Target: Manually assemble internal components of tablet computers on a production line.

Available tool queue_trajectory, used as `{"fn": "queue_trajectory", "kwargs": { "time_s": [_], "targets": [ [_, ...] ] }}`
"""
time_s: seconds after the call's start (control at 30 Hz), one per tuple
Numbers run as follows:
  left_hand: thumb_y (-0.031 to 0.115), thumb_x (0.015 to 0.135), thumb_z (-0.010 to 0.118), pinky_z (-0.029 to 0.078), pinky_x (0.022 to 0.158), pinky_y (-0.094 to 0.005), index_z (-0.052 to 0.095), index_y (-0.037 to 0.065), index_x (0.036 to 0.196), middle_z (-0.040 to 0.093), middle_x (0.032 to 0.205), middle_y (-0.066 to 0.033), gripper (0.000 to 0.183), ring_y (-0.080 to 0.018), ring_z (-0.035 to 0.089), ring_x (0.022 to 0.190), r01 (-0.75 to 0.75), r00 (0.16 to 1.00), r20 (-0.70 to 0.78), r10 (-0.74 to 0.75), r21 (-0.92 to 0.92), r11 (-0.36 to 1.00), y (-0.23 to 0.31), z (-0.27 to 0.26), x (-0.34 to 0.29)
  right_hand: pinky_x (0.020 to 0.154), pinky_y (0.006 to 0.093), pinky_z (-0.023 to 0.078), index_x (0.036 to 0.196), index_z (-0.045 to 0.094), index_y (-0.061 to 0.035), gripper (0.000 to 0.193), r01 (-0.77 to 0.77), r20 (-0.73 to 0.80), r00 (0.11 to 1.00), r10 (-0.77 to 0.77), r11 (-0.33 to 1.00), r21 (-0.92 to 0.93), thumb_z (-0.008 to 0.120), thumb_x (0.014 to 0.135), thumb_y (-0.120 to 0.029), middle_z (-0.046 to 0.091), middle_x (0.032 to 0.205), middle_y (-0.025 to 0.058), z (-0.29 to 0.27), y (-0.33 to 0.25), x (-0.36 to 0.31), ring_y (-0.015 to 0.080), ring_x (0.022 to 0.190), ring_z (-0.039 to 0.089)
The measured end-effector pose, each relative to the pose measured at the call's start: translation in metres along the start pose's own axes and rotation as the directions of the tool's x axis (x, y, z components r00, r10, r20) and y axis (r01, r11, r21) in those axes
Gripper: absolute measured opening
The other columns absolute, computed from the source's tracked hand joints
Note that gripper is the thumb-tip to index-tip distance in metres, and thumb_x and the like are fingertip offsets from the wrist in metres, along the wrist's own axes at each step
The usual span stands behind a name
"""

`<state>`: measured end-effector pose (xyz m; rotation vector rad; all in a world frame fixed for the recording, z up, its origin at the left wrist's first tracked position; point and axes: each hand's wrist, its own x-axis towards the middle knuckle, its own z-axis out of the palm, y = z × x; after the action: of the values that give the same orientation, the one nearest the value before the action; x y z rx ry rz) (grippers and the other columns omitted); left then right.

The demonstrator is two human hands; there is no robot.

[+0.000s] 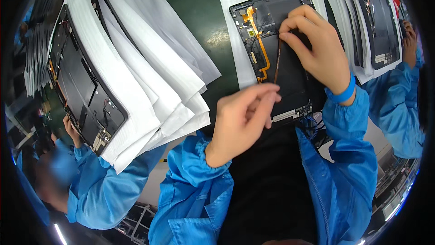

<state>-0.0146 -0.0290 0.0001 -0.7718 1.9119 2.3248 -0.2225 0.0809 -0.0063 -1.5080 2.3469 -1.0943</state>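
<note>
Head view: one black panel (297, 84) lies open side up on one white sheet (228, 7), presumably against scratches. Over the panel's upper middle, our right hand (319, 48) pinches one thin strip (277, 61), seemingly steadying it. Near the panel's lower left, our left hand (240, 118) curls, thumb near fingertips; we cannot tell if it grips. Two stacks flank the panel: left (136, 91), right (371, 32).

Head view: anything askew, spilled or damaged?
White sheets at left look askew: their corners splay unevenly. No spill or obvious damage on the visible part of the central black housing.
</note>
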Motion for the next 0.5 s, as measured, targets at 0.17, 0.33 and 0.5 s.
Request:
{"fn": "queue_trajectory", "kwargs": {
  "time_s": [0.17,0.33,0.5],
  "targets": [
    [0.024,0.111,0.048,0.048,0.036,-0.024,0.061,-0.011,0.126,0.071,0.112,-0.0224,0.041,-0.0196,0.069,0.057,0.3,0.954,0.151,-0.259,-0.478,0.826,0.011,0.001,0.023,0.071,0.0389,0.05,0.094,0.072,-0.0048,0.027,0.251,-0.105,0.96,-0.259,0.964,-0.085,0.077,0.067,-0.005,0.063,0.094,0.0076,-0.009,-0.031,-0.039,0.0297,0.084,0.063],
    [0.018,0.106,0.059,0.046,0.035,-0.0237,0.064,-0.009,0.121,0.073,0.095,-0.0163,0.031,-0.0169,0.067,0.053,0.327,0.943,0.189,-0.275,-0.354,0.877,0.007,0.004,0.024,0.066,0.0373,0.05,0.093,0.074,-0.0054,0.039,0.307,-0.034,0.95,-0.311,0.948,-0.082,0.075,0.053,-0.009,0.067,0.094,0.0051,-0.003,-0.04,-0.065,0.0266,0.083,0.066],
    [0.01,0.103,0.064,0.046,0.038,-0.022,0.065,-0.008,0.115,0.074,0.093,-0.0136,0.022,-0.0124,0.064,0.051,0.287,0.957,0.138,-0.254,-0.343,0.894,0.006,0.007,0.021,0.068,0.0366,0.053,0.092,0.075,-0.0052,0.032,0.224,-0.102,0.972,-0.212,0.966,0.128,0.083,0.061,-0.003,0.069,0.094,0.0071,-0.002,-0.033,-0.068,0.0275,0.081,0.069]
  ]
}}
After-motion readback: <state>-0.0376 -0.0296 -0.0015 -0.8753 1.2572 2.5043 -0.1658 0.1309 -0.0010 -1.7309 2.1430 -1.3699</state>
